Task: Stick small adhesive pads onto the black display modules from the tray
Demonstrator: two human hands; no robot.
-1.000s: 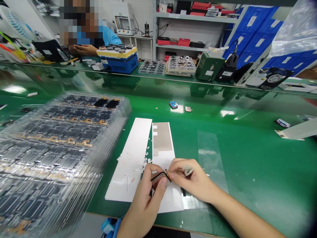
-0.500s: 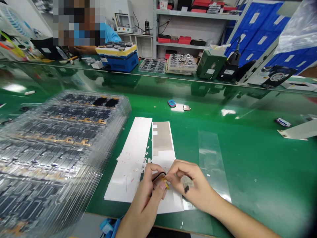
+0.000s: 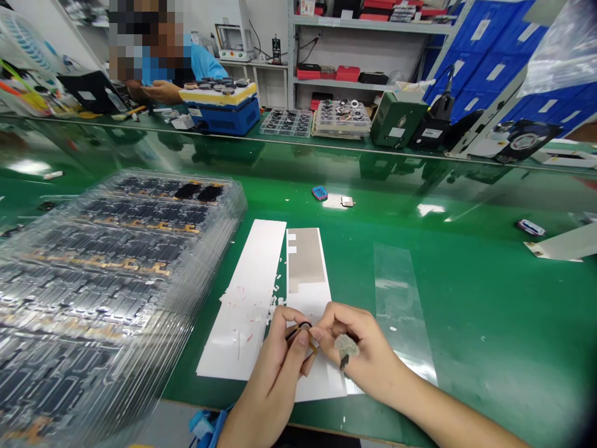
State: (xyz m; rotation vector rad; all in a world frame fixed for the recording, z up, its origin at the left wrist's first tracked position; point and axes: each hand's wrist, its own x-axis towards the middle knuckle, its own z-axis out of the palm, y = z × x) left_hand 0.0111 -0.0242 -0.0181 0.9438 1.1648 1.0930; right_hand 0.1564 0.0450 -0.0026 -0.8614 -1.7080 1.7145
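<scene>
Over the lower end of the right-hand paper sheet, my left hand [image 3: 278, 367] is closed on a small black part [image 3: 305, 324] with a curved edge, probably a small screen. An orange flex strip [image 3: 313, 349] sticks out of it past my thumb. My fingers cover most of this part. Close against its right side, my right hand [image 3: 366, 348] is pinched, thumb and forefinger at the part's edge. From the same hand juts a tool with a grey wrapped end [image 3: 346, 346] and a dark tip. Whatever my right fingertips touch is too small to make out.
Stacked clear trays [image 3: 186, 292] of screens fill the left. A white sheet [image 3: 252, 274], a sheet with grey backing [image 3: 306, 258] and a clear film [image 3: 396, 280] lie on the green table. Beyond are a blue part [image 3: 319, 193] and a silver part [image 3: 347, 201]. A person [image 3: 205, 62] sits opposite.
The black part has turned slightly in my left fingers, and the orange strip shows at another angle. My right hand and the tool's grey end have shifted a little left. The co-worker's hand has moved.
</scene>
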